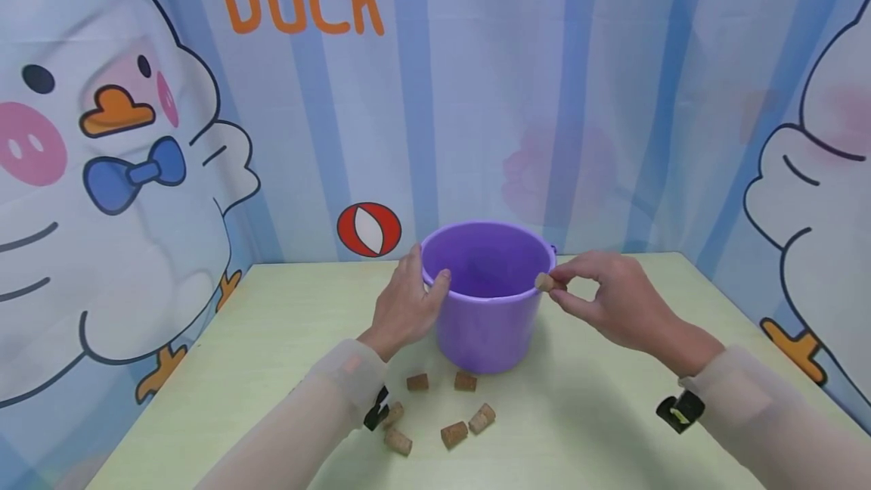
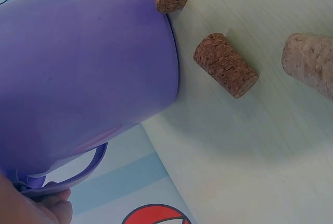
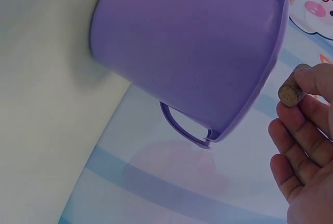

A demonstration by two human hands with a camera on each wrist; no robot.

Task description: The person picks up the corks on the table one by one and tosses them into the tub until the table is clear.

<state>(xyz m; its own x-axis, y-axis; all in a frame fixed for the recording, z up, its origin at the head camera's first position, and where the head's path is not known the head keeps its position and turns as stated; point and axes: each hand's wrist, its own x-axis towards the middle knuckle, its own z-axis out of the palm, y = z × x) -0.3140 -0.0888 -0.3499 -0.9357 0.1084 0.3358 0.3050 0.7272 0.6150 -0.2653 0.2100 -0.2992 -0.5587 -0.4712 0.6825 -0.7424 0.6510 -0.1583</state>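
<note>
A purple bucket [image 1: 486, 333] stands upright on the table. My left hand [image 1: 408, 307] grips its left rim, the thumb over the front edge; in the left wrist view, fingertips [image 2: 61, 208] curl by the bucket's handle [image 2: 86, 172]. At the right rim, my right hand [image 1: 622, 301] pinches a cork [image 1: 543, 282] between thumb and fingers. The right wrist view shows that cork just outside the bucket's mouth, with the other fingers loosely bent. Several more corks lie in front of the bucket, among them a darker cork [image 1: 466, 381] and a lighter cork [image 1: 481, 419].
The pale yellow table [image 1: 299, 308] ends at a striped blue curtain [image 1: 476, 97] behind the bucket. Printed ducks cover both sides. Near my left wrist, a cork [image 1: 398, 441] and another cork [image 1: 393, 414] lie close to the sleeve [image 1: 306, 414].
</note>
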